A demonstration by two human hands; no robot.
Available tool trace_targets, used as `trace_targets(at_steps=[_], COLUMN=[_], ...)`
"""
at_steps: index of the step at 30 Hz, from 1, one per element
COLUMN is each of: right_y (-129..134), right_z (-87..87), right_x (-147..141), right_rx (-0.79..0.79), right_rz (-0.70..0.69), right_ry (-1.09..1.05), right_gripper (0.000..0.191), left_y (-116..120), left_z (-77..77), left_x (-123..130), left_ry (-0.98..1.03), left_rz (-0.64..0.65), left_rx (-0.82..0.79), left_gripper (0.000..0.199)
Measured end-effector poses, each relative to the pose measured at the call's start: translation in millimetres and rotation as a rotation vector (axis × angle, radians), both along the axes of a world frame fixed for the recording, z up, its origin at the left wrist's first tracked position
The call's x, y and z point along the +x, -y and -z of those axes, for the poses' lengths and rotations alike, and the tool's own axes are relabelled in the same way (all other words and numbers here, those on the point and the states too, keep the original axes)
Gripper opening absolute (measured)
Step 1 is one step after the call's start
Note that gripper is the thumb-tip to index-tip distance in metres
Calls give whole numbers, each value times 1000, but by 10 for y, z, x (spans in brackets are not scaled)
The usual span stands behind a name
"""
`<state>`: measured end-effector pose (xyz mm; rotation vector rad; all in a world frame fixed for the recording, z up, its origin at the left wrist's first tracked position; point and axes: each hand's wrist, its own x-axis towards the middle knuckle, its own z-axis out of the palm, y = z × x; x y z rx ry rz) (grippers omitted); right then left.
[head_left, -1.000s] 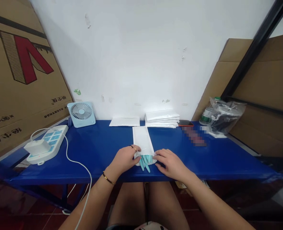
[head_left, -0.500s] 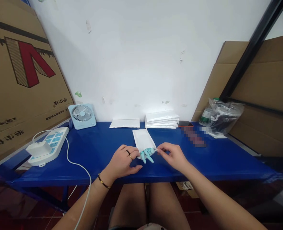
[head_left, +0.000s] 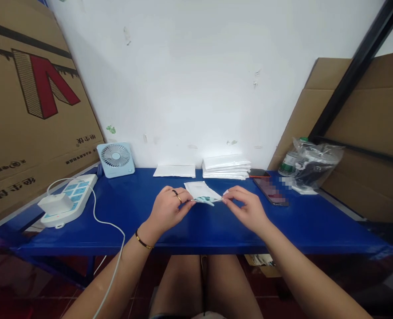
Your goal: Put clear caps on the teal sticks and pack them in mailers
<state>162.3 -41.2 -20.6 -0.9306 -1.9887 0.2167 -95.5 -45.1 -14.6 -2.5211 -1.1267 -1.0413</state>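
Observation:
Between my hands is a white paper pouch (head_left: 203, 189), its mouth facing me and its near end lifted. Light blue gloves (head_left: 206, 200) are mostly inside, with fingertips poking out of the mouth. My left hand (head_left: 171, 206) pinches the left corner of the mouth between thumb and fingers. On the opposite corner, my right hand (head_left: 246, 208) has a similar pinch. The rest of the gloves is hidden by the pouch.
Along the wall on the blue table (head_left: 143, 226) lie a single flat white pouch (head_left: 174, 171) and a stack of white pouches (head_left: 226, 166). A blue fan (head_left: 115, 159) and power strip (head_left: 75, 199) stand left; phone (head_left: 270, 191), bottle (head_left: 288, 164) and plastic bag (head_left: 316, 168) right.
My left thumb has closed onto the pouch's corner. Both hands have raised the pouch's mouth, and less of the gloves now sticks out.

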Motion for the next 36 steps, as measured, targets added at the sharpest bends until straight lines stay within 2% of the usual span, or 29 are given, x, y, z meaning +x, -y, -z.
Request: trace_targets(at_steps=[4,10,12,15,17,19,21,24,27,30,34,36], right_y=[49,77,90,161,246,344,427,469,403,305,249,238], right_z=[-7,186,261,368,437,507,576,676,754,780,700,642], right_x=[3,89,145,195,176,113,24,-112,-235,-322,-300,-275], right_rx=[127,229,198,22,-110,-176,-165,-79,4,47,-24,-79], right_rz=[-14,-44,-108,-218,-240,-253,-300,-348,-287,-141,-39,5], right_ry=[23,173,268,422,427,377,357,396,415,405,312,275], right_gripper=[11,12,14,16,17,30,37,20,18,19,15,25], left_y=[71,123,162,256,324,381,424,464,483,489,483,478], left_z=[13,191,297,491,611,696,740,750,746,752,779,801], left_x=[-13,-65,-59,-25,-2,10,11,7,18,35,31,20], left_ry=[78,5,-89,-252,-307,-310,-285,-257,-256,-247,-219,-200], left_rz=[46,65,99,140,131,110,90,84,108,129,113,113], left_rx=[75,74,39,-36,-69,-88,-100,-120,-135,-133,-150,-150], left_gripper=[8,7,9,15,19,20,16,14,17,17,15,15])
